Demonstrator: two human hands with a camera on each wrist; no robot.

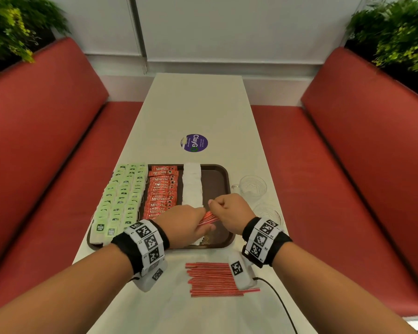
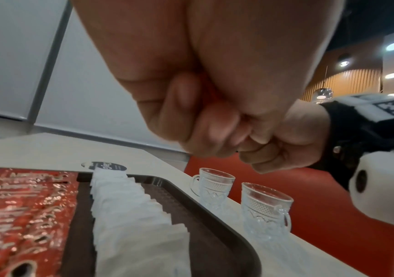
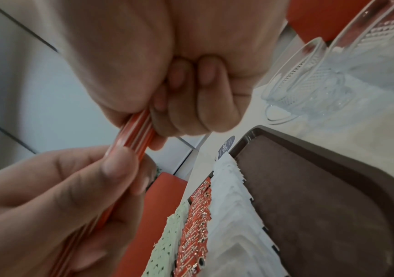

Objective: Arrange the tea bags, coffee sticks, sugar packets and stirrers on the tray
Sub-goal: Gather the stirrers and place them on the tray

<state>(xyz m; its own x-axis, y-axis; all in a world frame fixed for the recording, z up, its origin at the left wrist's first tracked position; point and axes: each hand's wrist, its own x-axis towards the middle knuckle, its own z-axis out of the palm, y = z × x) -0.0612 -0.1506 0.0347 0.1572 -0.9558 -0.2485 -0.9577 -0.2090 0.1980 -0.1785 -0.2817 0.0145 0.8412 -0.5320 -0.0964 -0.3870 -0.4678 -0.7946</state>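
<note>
Stirrers (image 1: 208, 218): 1 red-striped bundle, clasped in grip of left hand (image 1: 184, 224) and right hand (image 1: 229, 213), above tray (image 1: 217, 179). Tray holds tea bags (image 1: 121, 198), coffee sticks (image 1: 161, 191), sugar packets (image 1: 191, 186) in rows.

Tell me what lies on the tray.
On the tray: green tea bags, red coffee sticks, white sugar packets. Both hands hide its near middle.

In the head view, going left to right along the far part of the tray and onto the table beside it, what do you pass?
Tea bags → coffee sticks → sugar packets → bare strip of the tray → glass cup on the table.
</note>
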